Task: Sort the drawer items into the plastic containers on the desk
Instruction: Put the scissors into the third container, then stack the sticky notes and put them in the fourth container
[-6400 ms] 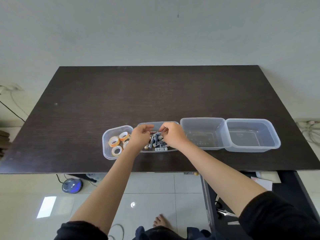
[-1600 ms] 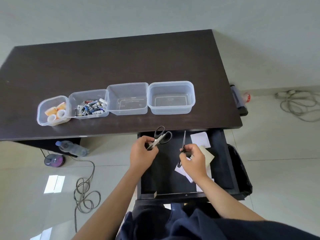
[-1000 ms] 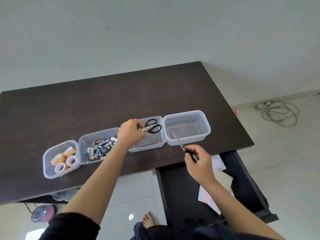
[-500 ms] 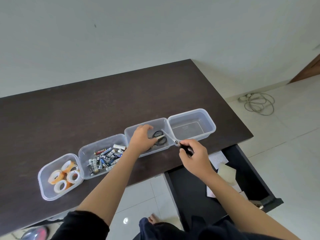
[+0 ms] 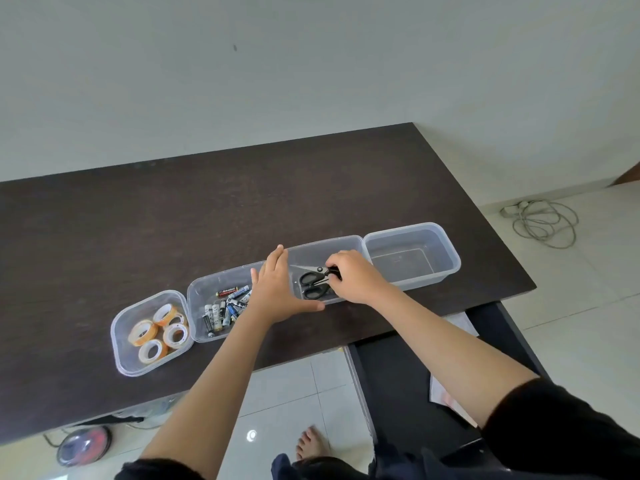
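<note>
Tape [image 5: 157,332], batteries [image 5: 227,306] sorted | right hand [image 5: 356,277] pinches scissors [image 5: 313,284] into third tub [image 5: 329,244] | left hand [image 5: 277,289] flat, holds nothing | last tub [image 5: 450,254] bare, papers [image 5: 446,389] left in drawer [image 5: 391,382]

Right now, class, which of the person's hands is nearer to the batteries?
Left. The left hand rests flat just right of the batteries, at their container's edge. The right hand is further right, gripping scissors in the next container.

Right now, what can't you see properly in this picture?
Head view only:
- Second scissors: the right hand covers them; only a dark handle bit shows beside the black-handled scissors.
- Battery labels: too small to read.
- Drawer: the right arm hides most; white papers peek out.
- Thing under desk: blurred, partly hidden.
</note>
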